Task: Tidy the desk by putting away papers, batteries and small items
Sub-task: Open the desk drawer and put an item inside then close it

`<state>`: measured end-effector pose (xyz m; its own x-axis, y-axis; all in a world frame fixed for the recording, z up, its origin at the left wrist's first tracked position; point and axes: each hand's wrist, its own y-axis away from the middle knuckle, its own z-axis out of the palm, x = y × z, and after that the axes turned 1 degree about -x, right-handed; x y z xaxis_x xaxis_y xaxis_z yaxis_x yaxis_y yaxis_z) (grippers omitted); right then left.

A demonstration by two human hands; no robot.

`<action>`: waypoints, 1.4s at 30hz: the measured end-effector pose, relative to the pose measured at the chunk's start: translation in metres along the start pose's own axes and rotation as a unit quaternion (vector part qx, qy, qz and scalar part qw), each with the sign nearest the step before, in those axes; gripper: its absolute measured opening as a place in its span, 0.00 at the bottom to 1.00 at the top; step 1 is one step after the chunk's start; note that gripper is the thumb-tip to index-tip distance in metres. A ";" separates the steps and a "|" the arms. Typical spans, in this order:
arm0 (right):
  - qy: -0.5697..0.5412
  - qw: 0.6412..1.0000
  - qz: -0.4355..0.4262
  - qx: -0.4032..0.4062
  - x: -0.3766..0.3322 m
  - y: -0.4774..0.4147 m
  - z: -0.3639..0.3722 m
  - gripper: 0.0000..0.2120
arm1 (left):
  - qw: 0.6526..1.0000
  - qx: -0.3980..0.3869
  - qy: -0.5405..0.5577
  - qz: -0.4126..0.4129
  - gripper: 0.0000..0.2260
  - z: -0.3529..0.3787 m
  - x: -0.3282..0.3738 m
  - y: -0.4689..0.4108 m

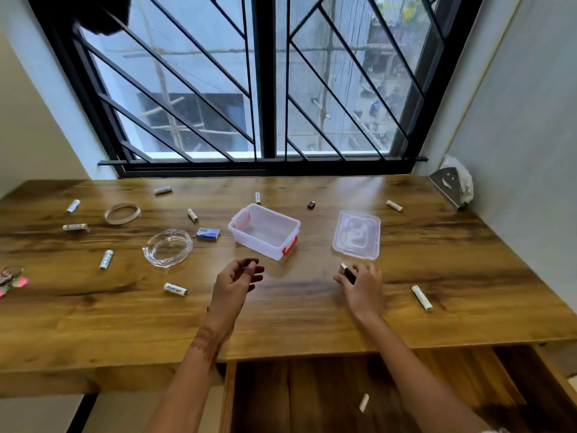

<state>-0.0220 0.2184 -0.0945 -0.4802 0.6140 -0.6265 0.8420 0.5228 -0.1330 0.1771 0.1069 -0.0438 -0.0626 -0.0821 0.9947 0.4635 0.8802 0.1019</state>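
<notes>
Your right hand (362, 287) pinches a small dark gadget (348, 272), left hand (240, 281) loose and empty, so a sloppy toss could overshoot the open box (263, 234).

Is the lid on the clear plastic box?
No. The lid lies flat on the desk, apart from the open box and to its right.

Both forearms reach forward; left hand (238, 278) hangs loosely curled, right hand (363, 285) fingers pinched closed
</notes>
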 end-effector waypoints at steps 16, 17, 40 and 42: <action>-0.153 0.984 0.053 -0.077 0.000 0.030 -0.010 0.09 | 0.923 -0.015 -0.377 0.072 0.12 0.011 -0.062 0.012; -0.214 0.969 0.070 -0.101 -0.003 0.047 -0.013 0.08 | 0.909 -0.029 -0.407 0.086 0.14 0.010 -0.067 0.016; -0.029 0.880 0.171 -0.443 0.010 0.166 0.084 0.13 | 0.818 -0.099 -0.544 0.159 0.22 0.003 -0.091 0.030; -0.032 0.881 0.169 -0.440 0.010 0.166 0.085 0.12 | 0.814 -0.100 -0.549 0.161 0.22 0.003 -0.092 0.030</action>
<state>0.1338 0.2609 -0.1885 -0.1999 0.8033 -0.5611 0.4047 0.5891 0.6994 0.1943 0.1420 -0.1328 -0.6109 0.7014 0.3673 0.7398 0.6709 -0.0507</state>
